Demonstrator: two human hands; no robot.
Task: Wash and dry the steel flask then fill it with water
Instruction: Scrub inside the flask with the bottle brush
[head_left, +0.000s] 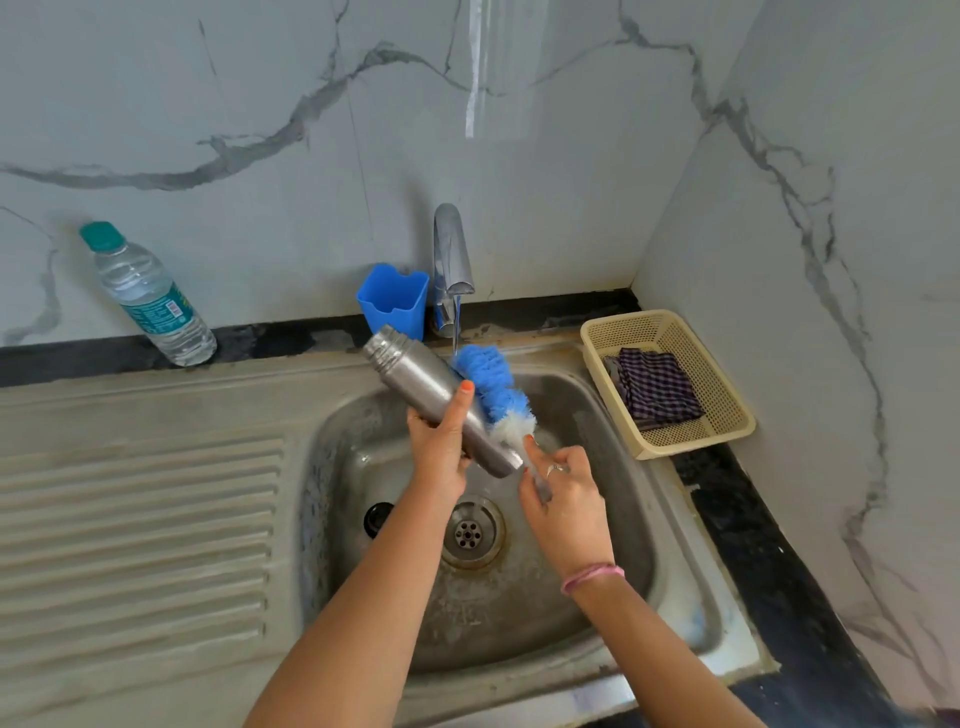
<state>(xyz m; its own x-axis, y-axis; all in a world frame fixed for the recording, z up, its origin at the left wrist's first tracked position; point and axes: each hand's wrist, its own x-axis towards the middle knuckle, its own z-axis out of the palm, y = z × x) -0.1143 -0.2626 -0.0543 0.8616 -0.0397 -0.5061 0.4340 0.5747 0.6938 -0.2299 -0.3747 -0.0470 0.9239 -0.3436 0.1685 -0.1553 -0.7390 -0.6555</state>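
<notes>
The steel flask (415, 371) is held tilted over the sink basin (613, 519), its open threaded mouth pointing up and left. My left hand (441, 447) grips its lower body. A blue and white bottle brush (493, 382) lies against the flask's right side, under a thin stream of water from the tap (453, 254). My right hand (563, 483) holds the brush's handle just below the flask's base. A black round object, maybe the flask's cap (376, 517), lies in the basin left of the drain (470, 532).
A plastic water bottle (148, 296) stands on the dark counter at the back left. A blue cup (393, 299) sits beside the tap. A cream basket (727, 395) with a checked cloth (657, 387) is at the right. The ribbed drainboard (135, 540) lies to the left.
</notes>
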